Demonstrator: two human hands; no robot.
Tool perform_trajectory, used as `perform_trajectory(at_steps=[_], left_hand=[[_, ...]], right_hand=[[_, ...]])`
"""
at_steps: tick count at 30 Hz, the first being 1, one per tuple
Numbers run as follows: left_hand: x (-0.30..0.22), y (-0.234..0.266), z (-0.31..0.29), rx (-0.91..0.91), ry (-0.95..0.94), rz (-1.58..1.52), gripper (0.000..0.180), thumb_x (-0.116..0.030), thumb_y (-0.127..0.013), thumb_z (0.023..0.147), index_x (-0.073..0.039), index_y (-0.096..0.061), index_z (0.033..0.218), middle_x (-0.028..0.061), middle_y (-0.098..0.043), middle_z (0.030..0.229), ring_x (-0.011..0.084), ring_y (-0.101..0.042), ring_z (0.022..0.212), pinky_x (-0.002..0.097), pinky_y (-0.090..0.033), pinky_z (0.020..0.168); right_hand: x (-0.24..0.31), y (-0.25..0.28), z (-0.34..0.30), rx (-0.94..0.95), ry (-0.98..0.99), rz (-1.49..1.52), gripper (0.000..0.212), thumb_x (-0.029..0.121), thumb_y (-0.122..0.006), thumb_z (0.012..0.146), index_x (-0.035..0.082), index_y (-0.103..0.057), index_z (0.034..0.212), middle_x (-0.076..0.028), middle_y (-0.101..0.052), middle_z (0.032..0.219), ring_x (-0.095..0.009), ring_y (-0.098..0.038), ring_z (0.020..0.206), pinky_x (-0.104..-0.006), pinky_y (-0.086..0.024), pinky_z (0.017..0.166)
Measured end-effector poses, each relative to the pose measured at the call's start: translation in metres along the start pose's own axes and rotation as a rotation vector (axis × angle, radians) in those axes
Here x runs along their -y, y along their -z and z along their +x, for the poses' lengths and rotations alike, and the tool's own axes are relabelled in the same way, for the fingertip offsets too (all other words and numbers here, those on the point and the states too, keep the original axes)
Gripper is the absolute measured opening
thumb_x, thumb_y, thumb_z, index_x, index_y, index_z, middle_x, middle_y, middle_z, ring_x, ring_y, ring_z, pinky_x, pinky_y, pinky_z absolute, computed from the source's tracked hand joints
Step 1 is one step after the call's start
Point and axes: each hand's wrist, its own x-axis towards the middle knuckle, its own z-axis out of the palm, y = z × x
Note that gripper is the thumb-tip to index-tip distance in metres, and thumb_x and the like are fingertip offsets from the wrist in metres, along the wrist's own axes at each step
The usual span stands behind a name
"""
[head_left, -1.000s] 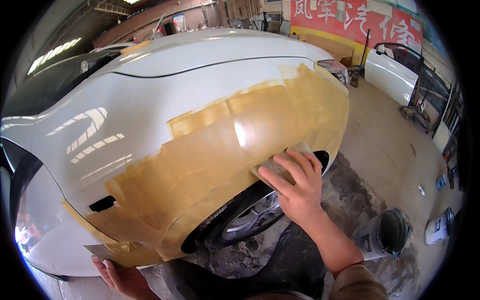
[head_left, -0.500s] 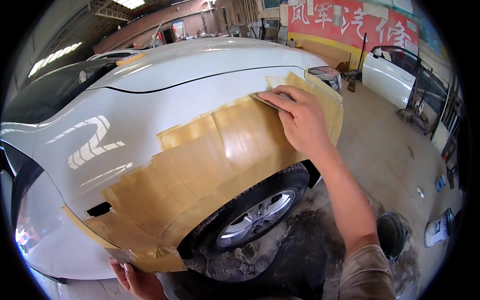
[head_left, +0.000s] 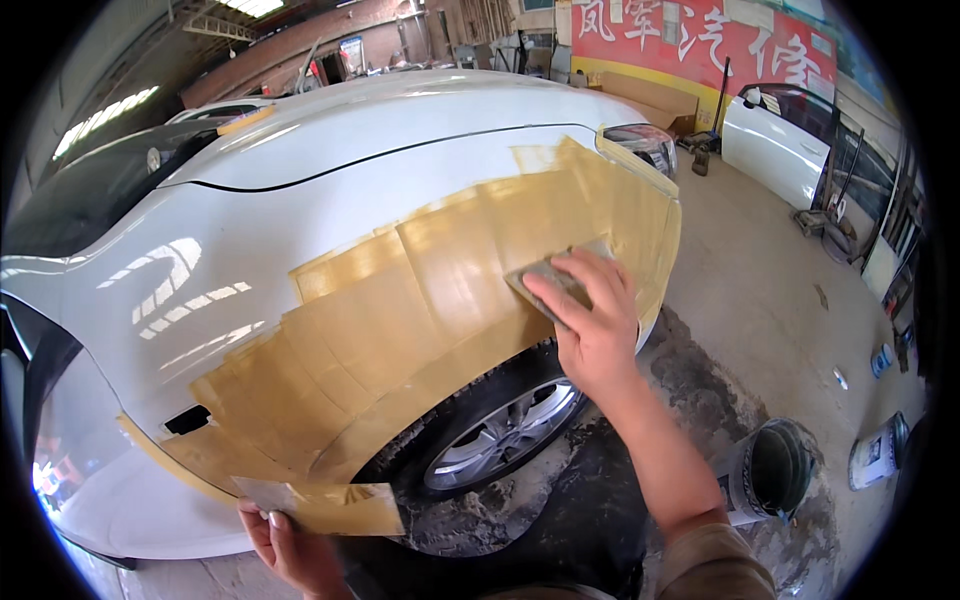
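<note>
A white car's front fender (head_left: 240,290) bears a broad band of tan-yellow body filler (head_left: 360,330), laid in overlapping strokes above the wheel arch. My right hand (head_left: 597,325) grips a flat, greyish putty spreader (head_left: 550,285), whose edge lies at the filler, over the front part of the arch. Low at the left, my left hand (head_left: 285,550) pinches the left end of a flat rectangular putty board (head_left: 330,507) smeared with yellow filler. The board is close to the fender's lower rear edge; whether it touches cannot be made out.
Below the filler is the wheel (head_left: 505,435) with a silver rim. A dark bucket (head_left: 775,465) and a white pail (head_left: 878,452) stand on the floor at the right. Farther off, a loose white car door (head_left: 775,150) leans near a red signboard (head_left: 690,45).
My right hand has drawn the spreader down from the filler's upper edge toward the wheel arch. My left hand and the board have shifted slightly right, and the view has moved a little.
</note>
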Motion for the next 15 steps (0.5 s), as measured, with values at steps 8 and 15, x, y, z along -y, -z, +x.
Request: perform_trajectory(at_steps=[8,15], left_hand=[[0.018,-0.035,-0.02,0.032,0.188,-0.035,0.021,-0.007,-0.049,0.1,-0.003,-0.042,0.12,0.0128,-0.061,0.111,0.0197,-0.062,0.101,0.0346,-0.053,0.092],[0.027,-0.074,-0.036,0.161,0.459,-0.074,0.027,-0.008,-0.051,0.099,0.007,-0.051,0.122,0.0151,-0.064,0.115,0.0212,-0.063,0.104,0.0346,-0.051,0.093]], right_hand=[[0.018,0.021,-0.07,0.077,-0.208,0.184,0.046,-0.006,-0.062,0.077,0.015,-0.07,0.117,-0.008,-0.063,0.116,-0.03,-0.06,0.111,-0.0449,-0.041,0.099],[0.067,0.059,-0.083,-0.451,-1.118,1.789,0.045,0.015,-0.048,0.096,0.005,-0.048,0.14,-0.01,-0.057,0.134,-0.031,-0.051,0.126,-0.0499,-0.03,0.112]])
